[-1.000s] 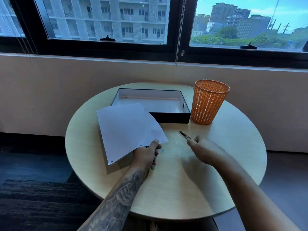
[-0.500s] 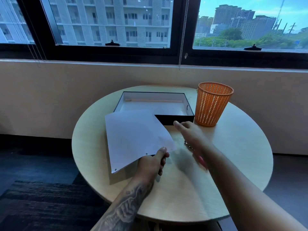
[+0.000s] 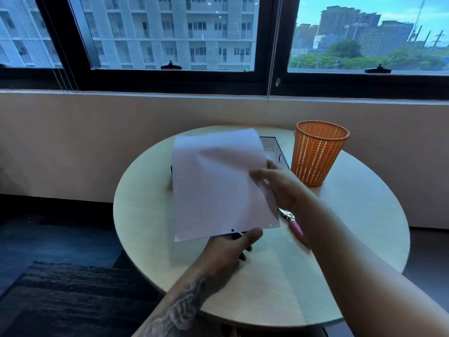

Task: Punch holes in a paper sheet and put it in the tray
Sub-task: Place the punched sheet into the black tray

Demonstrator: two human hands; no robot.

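A white paper sheet (image 3: 213, 186) with small punched holes along its near edge is held up above the round table, tilted toward me. My left hand (image 3: 233, 246) pinches its near edge from below. My right hand (image 3: 279, 183) grips its right edge. The sheet hides most of the black tray (image 3: 274, 148); only the tray's right end and a bit of its left side show behind it. A hole punch with pink handles (image 3: 292, 222) lies on the table under my right wrist.
An orange mesh basket (image 3: 318, 152) stands upright at the tray's right, close to my right hand. The round wooden table (image 3: 352, 220) sits against a low wall under windows. Dark carpet lies at the lower left.
My right hand left the hole punch on the table and took the sheet's right edge. The sheet has risen and moved right, over the tray.
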